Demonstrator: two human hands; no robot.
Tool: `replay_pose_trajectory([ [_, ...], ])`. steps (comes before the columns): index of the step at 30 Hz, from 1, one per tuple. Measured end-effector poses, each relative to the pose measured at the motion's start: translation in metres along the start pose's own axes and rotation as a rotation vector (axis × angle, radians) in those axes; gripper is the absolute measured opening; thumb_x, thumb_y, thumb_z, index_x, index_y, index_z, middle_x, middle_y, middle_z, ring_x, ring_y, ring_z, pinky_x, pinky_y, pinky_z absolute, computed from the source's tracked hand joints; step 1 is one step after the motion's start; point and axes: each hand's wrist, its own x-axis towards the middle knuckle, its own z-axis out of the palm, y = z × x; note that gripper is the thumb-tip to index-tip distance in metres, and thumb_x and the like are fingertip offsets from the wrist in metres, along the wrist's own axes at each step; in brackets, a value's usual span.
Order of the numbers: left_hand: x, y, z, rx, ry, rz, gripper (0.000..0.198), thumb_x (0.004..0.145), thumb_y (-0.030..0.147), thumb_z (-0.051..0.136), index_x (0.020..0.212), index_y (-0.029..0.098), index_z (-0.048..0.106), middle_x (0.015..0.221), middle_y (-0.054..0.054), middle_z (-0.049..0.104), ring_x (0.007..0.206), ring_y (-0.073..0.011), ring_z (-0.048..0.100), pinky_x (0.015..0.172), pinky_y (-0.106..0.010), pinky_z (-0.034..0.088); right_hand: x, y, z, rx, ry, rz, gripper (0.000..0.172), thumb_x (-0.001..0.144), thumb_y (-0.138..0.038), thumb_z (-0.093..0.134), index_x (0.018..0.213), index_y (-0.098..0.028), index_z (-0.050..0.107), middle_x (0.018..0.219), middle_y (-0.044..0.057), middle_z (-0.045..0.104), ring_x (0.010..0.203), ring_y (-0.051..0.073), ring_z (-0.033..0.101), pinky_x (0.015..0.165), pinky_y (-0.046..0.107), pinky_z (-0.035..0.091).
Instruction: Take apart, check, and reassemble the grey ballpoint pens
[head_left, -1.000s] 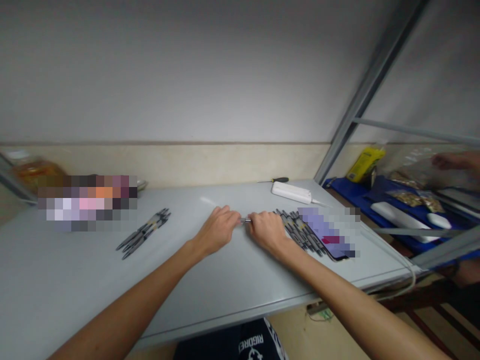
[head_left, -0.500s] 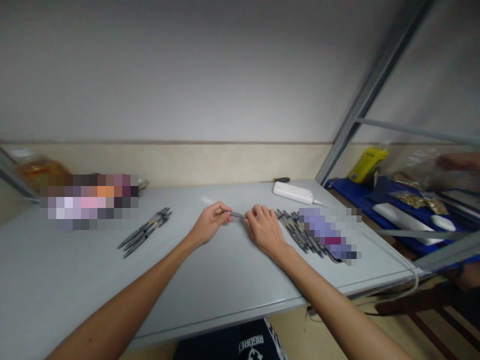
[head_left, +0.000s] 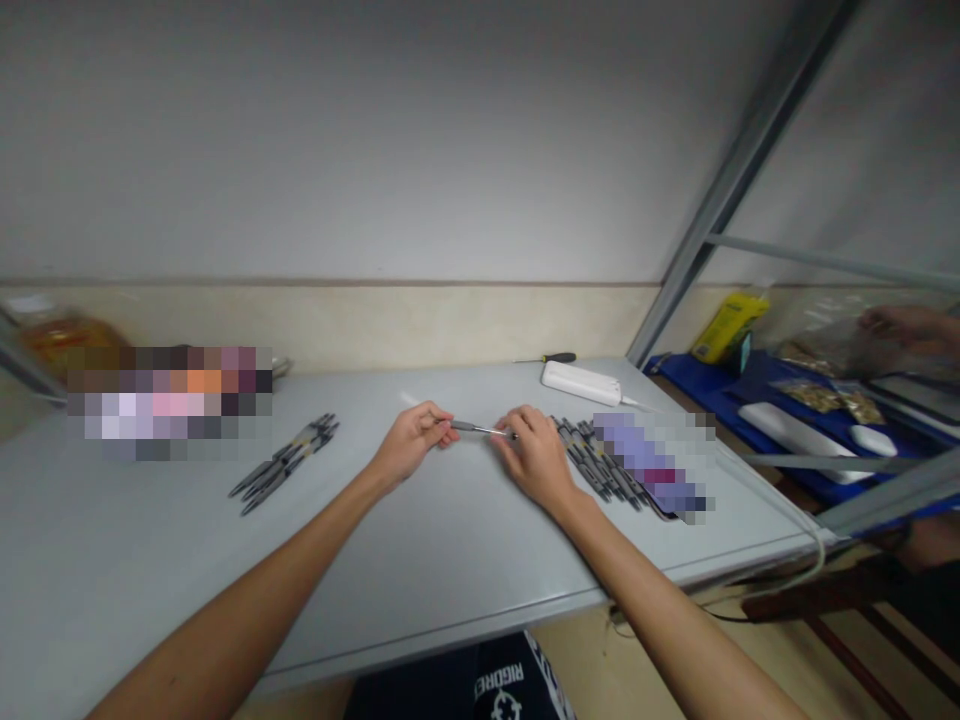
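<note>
pinching a grey pen, the left hand is nearly closed, the right hand half-curled round the pen's silver end.

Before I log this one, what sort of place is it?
Possibly a dormitory or similar shared room: a grey desk, a metal frame like a bunk's, and another person's hand at the right.

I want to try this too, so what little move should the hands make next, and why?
Maybe the right hand should gently guide the thin shiny part straight along its line, because the left hand pinches the grey pen part and the shiny part runs from there across to the right hand. Inward or outward, I can't tell.
</note>
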Motion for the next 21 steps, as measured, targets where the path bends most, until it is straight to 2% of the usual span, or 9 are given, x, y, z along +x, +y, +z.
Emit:
replay_pose_trajectory([
  [3,0.0002,0.0009,0.0008,-0.009,0.012,-0.008,0.031,0.067,0.039,0.07,0.078,0.014,0.055,0.066,-0.004,0.067,0.059,-0.0114,0.055,0.062,-0.026,0.042,-0.0003,0.0031,0.0006,0.096,0.025,0.029,0.022,0.084,-0.032,0.056,0.099,-0.017,0.057,0.098,0.009,0.059,0.09,0.021,0.052,0.075,0.032,0.035],
  [7,0.0,0.0013,0.0009,-0.014,0.023,-0.012,0.03,0.067,0.038,0.07,0.078,0.014,0.056,0.065,-0.004,0.067,0.059,-0.0115,0.055,0.061,-0.026,0.042,-0.0001,0.007,0.0032,0.137,0.01,0.103,0.019,0.087,-0.034,0.05,0.083,-0.019,0.061,0.081,0.006,0.061,0.08,0.02,0.053,0.074,0.033,0.036],
  [9,0.0,0.001,0.001,-0.011,0.019,-0.012,0.03,0.067,0.038,0.07,0.077,0.014,0.055,0.064,-0.003,0.066,0.058,-0.0115,0.055,0.06,-0.026,0.042,0.0002,0.0079,0.0036,0.15,0.02,0.107,0.016,0.086,-0.031,0.052,0.079,-0.019,0.061,0.082,0.006,0.059,0.081,0.02,0.052,0.074,0.033,0.037],
  [11,0.0001,0.001,0.0012,-0.01,0.016,-0.015,0.029,0.067,0.037,0.07,0.076,0.014,0.055,0.064,-0.003,0.066,0.057,-0.0115,0.055,0.06,-0.026,0.042,0.0005,0.0079,0.0034,0.176,0.048,0.115,0.012,0.082,-0.029,0.058,0.086,-0.019,0.061,0.091,0.007,0.058,0.086,0.021,0.052,0.075,0.033,0.039],
  [14,0.0004,0.0016,0.0014,-0.02,0.017,-0.023,0.029,0.066,0.036,0.071,0.076,0.014,0.055,0.064,-0.003,0.067,0.057,-0.0113,0.055,0.06,-0.026,0.043,0.0013,0.0079,0.0033,0.224,0.053,0.137,0.02,0.079,-0.03,0.061,0.096,-0.019,0.06,0.095,0.008,0.058,0.088,0.021,0.053,0.077,0.034,0.04],
  [16,0.0005,0.0024,0.0016,-0.027,0.022,-0.028,0.029,0.066,0.036,0.071,0.076,0.014,0.055,0.064,-0.003,0.066,0.057,-0.0112,0.055,0.06,-0.026,0.043,0.0017,0.0086,0.0037,0.233,0.021,0.144,0.015,0.083,-0.032,0.056,0.09,-0.02,0.062,0.087,0.007,0.061,0.083,0.021,0.053,0.076,0.034,0.039],
  [18,0.0006,0.0028,0.0016,-0.025,0.024,-0.032,0.029,0.066,0.036,0.071,0.076,0.014,0.055,0.064,-0.003,0.066,0.057,-0.0113,0.056,0.06,-0.026,0.043,0.0018,0.0097,0.0041,0.228,-0.009,0.145,0.018,0.087,-0.032,0.051,0.079,-0.02,0.063,0.079,0.005,0.061,0.08,0.02,0.053,0.074,0.034,0.038],
  [21,0.0009,0.0023,0.0014,-0.021,0.022,-0.038,0.028,0.066,0.036,0.071,0.075,0.014,0.055,0.064,-0.003,0.066,0.058,-0.0113,0.055,0.06,-0.026,0.043,0.0014,0.0107,0.004,0.248,-0.002,0.13,0.011,0.083,-0.028,0.055,0.081,-0.019,0.061,0.082,0.006,0.061,0.082,0.02,0.054,0.074,0.032,0.039],
])
